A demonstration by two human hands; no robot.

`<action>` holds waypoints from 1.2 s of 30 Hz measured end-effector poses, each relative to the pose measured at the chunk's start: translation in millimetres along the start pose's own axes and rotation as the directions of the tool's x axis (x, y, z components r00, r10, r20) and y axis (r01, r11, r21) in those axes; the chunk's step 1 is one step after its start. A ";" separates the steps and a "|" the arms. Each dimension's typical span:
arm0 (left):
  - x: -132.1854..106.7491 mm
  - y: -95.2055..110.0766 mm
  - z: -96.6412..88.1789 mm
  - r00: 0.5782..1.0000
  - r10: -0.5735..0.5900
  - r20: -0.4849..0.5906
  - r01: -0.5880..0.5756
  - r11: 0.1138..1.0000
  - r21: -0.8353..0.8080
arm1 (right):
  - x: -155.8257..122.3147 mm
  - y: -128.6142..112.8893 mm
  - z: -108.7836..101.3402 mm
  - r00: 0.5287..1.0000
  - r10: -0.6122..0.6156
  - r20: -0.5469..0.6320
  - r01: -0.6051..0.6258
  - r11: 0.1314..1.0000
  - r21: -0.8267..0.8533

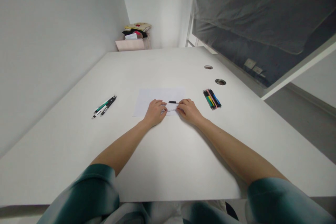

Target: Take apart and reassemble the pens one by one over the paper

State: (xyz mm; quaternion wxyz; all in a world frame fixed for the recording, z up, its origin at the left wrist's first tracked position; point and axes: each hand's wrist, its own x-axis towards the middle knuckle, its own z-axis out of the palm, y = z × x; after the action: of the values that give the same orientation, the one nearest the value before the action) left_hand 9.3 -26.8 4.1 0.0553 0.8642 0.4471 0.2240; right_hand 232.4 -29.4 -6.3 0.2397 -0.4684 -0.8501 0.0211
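Note:
Above a white sheet of paper [144, 98], my left hand [156, 112] is closed in a pinch on one end of a thin, pale pen part [170, 110]. My right hand [189, 111] pinches the other end, which looks darker; whether it is one piece or two I cannot tell. Just beyond the fingertips lies a black pen barrel [172, 102], its right end at my right fingers. Off to the left rests a small bunch of pens [105, 106], black, white and green. On the right, several coloured pens [212, 99] lie side by side.
The white table [173, 161] runs along a wall on the left. Two round metal grommets [220, 82] sit near its right edge. At the far end stands a pale pink box [130, 44] heaped with things. A dark grey sheet [257, 10] hangs over a frame at right.

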 end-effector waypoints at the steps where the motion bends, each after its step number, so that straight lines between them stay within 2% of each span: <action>1: -0.2 -0.4 0.3 1.000 -0.002 -0.007 0.002 1.000 -0.003 | -0.2 0.0 0.2 1.000 -0.015 -0.004 0.015 1.000 0.003; 14: -0.3 -0.5 1.8 0.998 0.051 -0.038 -0.052 0.998 -0.028 | -0.2 -4.0 1.9 0.997 -0.068 -0.028 0.068 0.998 0.007; 22: -1.5 5.2 -3.4 0.985 0.131 -0.112 -0.134 0.991 -0.025 | 0.2 -23.6 -6.3 0.995 0.037 0.095 -0.043 0.997 0.060; 28: -2.1 7.3 -4.4 0.975 0.168 -0.144 -0.174 0.984 -0.029 | -2.0 -28.3 -6.9 0.997 0.026 0.076 -0.032 0.996 0.084; 32: -2.5 5.9 -5.7 0.977 0.129 -0.170 -0.135 0.991 -0.022 | -2.9 -26.5 -8.2 0.998 0.022 0.060 -0.028 0.996 0.089; 36: -2.6 2.5 -5.7 0.986 0.007 -0.165 0.001 0.999 0.050 | -3.5 -25.0 -11.2 0.997 0.056 0.057 -0.061 0.994 0.096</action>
State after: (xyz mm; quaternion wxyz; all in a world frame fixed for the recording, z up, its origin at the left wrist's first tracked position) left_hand 7.4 -30.9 9.1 -0.0039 0.8445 0.4542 0.2837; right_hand 219.1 -48.4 8.7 0.2386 -0.4802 -0.8401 0.0821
